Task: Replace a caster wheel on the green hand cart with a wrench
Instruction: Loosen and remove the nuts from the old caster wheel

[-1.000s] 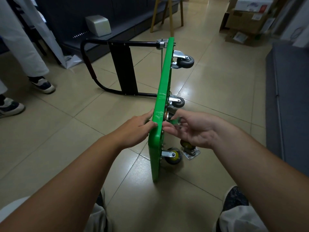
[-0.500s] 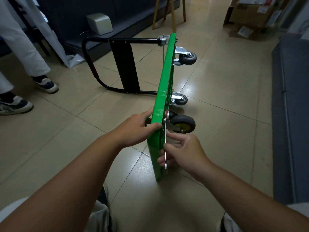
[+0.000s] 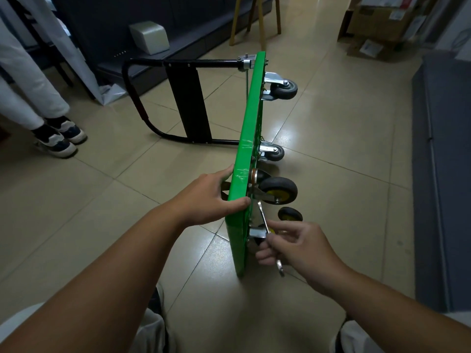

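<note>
Head view: the green hand cart point(image 3: 244, 154) stands tipped up on one long edge on the tiled floor point(image 3: 344, 149). Its flat top faces left and its wheels stick out to the right. Its black handle point(image 3: 188, 98) reaches out to the left, low by the floor.

The left hand point(image 3: 206, 200) is up at the top edge of the cart, near this end. Its grip is curled onto that edge, with the thumb and fingers holding the green side.

The right hand point(image 3: 300, 248) is lower, on the wheel side. Its grip is closed on a thin silver wrench point(image 3: 263, 216), pinched between thumb and fingers. The wrench slants up toward the cart. Its top end is close under the big yellow wheel point(image 3: 279, 191). I cannot tell if it sits on a nut. Its bottom end pokes out below the hand.

The big yellow wheel is on the cart, just right of the left hand. A small yellow wheel point(image 3: 290, 214) shows just past the right hand, low by the floor. I cannot tell if it is fixed on. Two grey wheels are at the far end, a high wheel point(image 3: 285, 89) and a low wheel point(image 3: 275, 152).

At the left stand someone's shoes point(image 3: 61, 138). A white box point(image 3: 149, 36) sits on a dark shelf. A grey sofa point(image 3: 443, 174) runs along the right.
</note>
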